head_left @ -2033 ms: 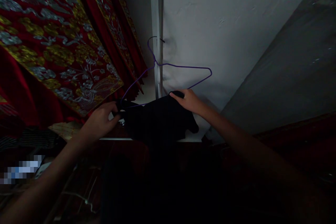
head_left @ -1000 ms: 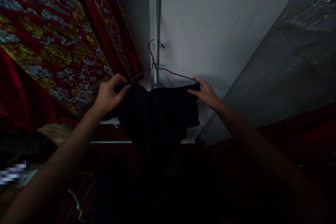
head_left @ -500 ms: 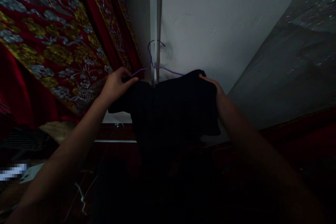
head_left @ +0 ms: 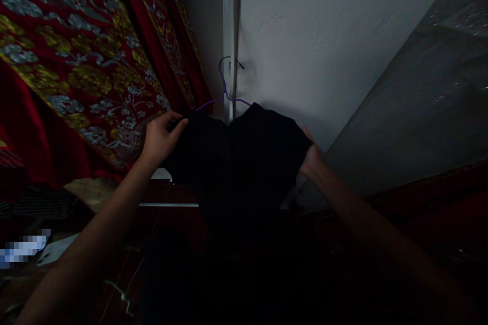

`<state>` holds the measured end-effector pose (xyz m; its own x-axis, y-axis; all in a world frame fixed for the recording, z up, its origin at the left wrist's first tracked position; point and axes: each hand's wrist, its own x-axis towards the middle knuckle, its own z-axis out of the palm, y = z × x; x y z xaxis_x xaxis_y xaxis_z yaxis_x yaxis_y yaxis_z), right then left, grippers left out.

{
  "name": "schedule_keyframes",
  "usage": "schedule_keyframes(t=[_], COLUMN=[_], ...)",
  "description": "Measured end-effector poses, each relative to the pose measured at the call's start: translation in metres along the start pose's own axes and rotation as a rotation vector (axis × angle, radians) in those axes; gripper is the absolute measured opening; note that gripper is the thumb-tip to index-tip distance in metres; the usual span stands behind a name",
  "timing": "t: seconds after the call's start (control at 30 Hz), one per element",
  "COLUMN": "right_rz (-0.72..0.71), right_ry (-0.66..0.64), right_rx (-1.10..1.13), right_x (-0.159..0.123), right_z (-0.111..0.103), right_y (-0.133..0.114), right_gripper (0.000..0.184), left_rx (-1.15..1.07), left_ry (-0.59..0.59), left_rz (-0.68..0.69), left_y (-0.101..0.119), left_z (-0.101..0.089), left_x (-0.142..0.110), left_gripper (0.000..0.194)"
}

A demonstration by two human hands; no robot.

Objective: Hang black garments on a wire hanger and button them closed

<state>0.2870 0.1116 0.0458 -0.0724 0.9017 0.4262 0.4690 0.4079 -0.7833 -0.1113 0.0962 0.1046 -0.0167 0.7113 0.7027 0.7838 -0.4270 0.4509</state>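
A black short-sleeved shirt (head_left: pixel 244 162) hangs on a thin purple hanger (head_left: pixel 224 92), whose hook rises in front of a white vertical post. My left hand (head_left: pixel 162 137) pinches the cloth at the left shoulder and sleeve between thumb and fingers. At the right sleeve edge, my right hand (head_left: pixel 310 158) holds the cloth from the outer side; most of its fingers are hidden behind the fabric. The shirt's lower part fades into the dark, so its hem cannot be made out.
Red cloth embroidered in gold and silver (head_left: pixel 91 76) hangs on the left. A pale wall (head_left: pixel 305 35) stands behind, with clear plastic sheeting (head_left: pixel 430 91) at right. White cord (head_left: pixel 124 297) and a pale card (head_left: pixel 57 250) lie low on the left.
My right hand has slid down from the right shoulder to the sleeve edge, and the right shoulder now drapes over the hanger. My left hand has moved slightly left and down, still gripping cloth.
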Motion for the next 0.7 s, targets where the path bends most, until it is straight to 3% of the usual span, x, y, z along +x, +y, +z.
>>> schedule_keyframes(t=[0.07, 0.2, 0.27, 0.33, 0.43, 0.47, 0.53, 0.6, 0.63, 0.67, 0.7], right_rz=[0.069, 0.189, 0.139, 0.057, -0.066, -0.103, -0.169, -0.193, -0.198, -0.202, -0.213], right_ry=[0.008, 0.163, 0.250, 0.243, -0.023, -0.191, -0.647, -1.055, -1.152, -1.154, -1.073], right_rx=[0.156, 0.659, 0.790, 0.828, 0.751, 0.704, 0.584, 0.418, 0.333, 0.255, 0.191], right_x=[-0.002, 0.012, 0.022, 0.027, 0.010, 0.000, -0.024, -0.044, -0.051, -0.055, -0.056], right_z=[-0.003, -0.011, -0.013, -0.012, -0.009, -0.008, -0.007, -0.005, -0.002, 0.003, 0.008], right_y=[0.000, -0.021, -0.042, -0.067, -0.108, -0.120, -0.140, -0.148, -0.147, -0.143, -0.136], right_gripper=[0.078, 0.038, 0.033, 0.030, 0.036, 0.042, 0.052, 0.048, 0.042, 0.037, 0.035], left_rx=[0.026, 0.082, 0.039, -0.008, -0.069, -0.101, -0.187, -0.285, -0.349, -0.433, -0.535], left_ry=[0.033, 0.048, 0.041, 0.047, 0.092, 0.107, 0.153, 0.221, 0.252, 0.275, 0.276], left_rz=[-0.008, -0.029, 0.000, 0.029, 0.004, -0.023, -0.077, -0.114, -0.135, -0.166, -0.204], left_y=[0.005, 0.026, 0.036, 0.043, 0.041, 0.038, 0.029, 0.024, 0.024, 0.026, 0.031], left_z=[0.000, 0.003, 0.005, 0.007, 0.010, 0.011, 0.014, 0.018, 0.020, 0.021, 0.021], left_x=[-0.005, 0.001, 0.010, 0.018, 0.023, 0.021, 0.014, 0.004, -0.002, -0.006, -0.010], left_gripper=[0.030, 0.035, 0.035, 0.034, 0.036, 0.038, 0.047, 0.057, 0.060, 0.063, 0.066])
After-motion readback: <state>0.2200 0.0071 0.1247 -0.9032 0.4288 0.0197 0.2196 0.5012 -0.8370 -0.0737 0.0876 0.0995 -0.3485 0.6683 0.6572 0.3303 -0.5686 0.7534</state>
